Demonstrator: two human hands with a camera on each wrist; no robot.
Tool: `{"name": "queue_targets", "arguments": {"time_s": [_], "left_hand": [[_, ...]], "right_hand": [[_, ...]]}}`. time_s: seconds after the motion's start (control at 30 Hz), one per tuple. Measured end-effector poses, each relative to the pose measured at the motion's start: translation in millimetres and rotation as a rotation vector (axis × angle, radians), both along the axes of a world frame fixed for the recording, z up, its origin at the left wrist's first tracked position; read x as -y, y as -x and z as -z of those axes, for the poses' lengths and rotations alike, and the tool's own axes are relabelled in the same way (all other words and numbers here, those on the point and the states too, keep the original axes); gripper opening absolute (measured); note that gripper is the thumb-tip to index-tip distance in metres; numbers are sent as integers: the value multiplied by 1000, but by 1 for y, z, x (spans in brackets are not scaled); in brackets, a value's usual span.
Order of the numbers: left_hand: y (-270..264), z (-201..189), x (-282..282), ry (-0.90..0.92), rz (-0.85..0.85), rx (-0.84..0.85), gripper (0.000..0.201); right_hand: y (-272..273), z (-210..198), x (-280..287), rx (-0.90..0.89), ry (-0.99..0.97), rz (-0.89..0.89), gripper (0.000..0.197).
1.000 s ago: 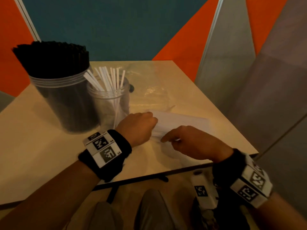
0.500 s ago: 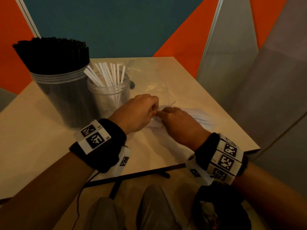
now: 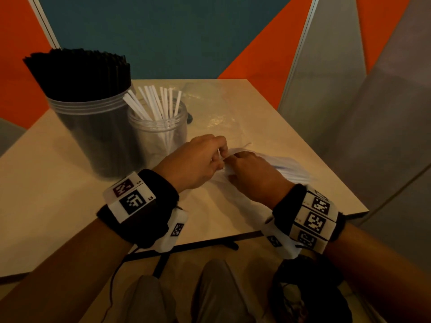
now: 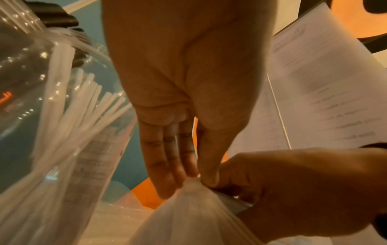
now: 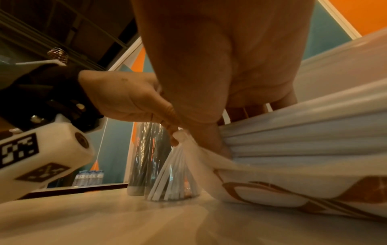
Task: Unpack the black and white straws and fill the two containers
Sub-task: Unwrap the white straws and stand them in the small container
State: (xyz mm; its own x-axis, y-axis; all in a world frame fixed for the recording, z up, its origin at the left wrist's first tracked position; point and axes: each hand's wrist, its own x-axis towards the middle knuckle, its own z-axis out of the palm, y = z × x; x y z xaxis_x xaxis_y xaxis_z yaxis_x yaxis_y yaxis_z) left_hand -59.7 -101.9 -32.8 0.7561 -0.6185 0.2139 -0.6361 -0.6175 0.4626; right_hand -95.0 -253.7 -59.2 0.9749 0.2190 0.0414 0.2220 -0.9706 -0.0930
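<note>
A tall clear jar (image 3: pixel 93 136) packed with black straws stands at the table's left. Beside it a smaller clear jar (image 3: pixel 161 131) holds several white straws. A plastic bag of white straws (image 3: pixel 289 169) lies right of the jars. My left hand (image 3: pixel 219 155) pinches the bag's gathered end between thumb and fingers (image 4: pixel 167 185). My right hand (image 3: pixel 235 162) grips the same end of the bag (image 5: pixel 293 140) just beside it, thumb pressed into the plastic. The two hands touch over the bag (image 4: pixel 188 215).
Crumpled empty clear wrapping (image 3: pixel 217 113) lies behind the bag near the table's far side. The beige table (image 3: pixel 58 206) ends close on the right and at the front, with my knees below. A printed sheet (image 4: pixel 324 82) shows in the left wrist view.
My right hand has moved up and left to meet the left hand at the bag's end. Both now pinch the plastic there, closer to the white-straw jar.
</note>
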Motion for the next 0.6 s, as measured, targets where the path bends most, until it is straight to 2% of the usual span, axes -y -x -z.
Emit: {"name": "queue_targets", "arguments": {"time_s": [0.1,0.2,0.33,0.43,0.6], "left_hand": [[0,0,-4,-55,-5,-79,23],[-1,-1,-7,-47,-15,-108,20],[-6,-2,-11,-29,-53,-46,14],[-5,-2,-11,-86,-58,14,9],[-4,-3,-10,-124,-58,17,15]], "right_hand": [[1,-2,2,2,-61,13,35],[4,-5,3,-2,-106,31,31],[5,-4,5,29,-165,18,29],[5,-2,7,40,-179,-22,24],[12,-2,10,75,-192,-84,23]]}}
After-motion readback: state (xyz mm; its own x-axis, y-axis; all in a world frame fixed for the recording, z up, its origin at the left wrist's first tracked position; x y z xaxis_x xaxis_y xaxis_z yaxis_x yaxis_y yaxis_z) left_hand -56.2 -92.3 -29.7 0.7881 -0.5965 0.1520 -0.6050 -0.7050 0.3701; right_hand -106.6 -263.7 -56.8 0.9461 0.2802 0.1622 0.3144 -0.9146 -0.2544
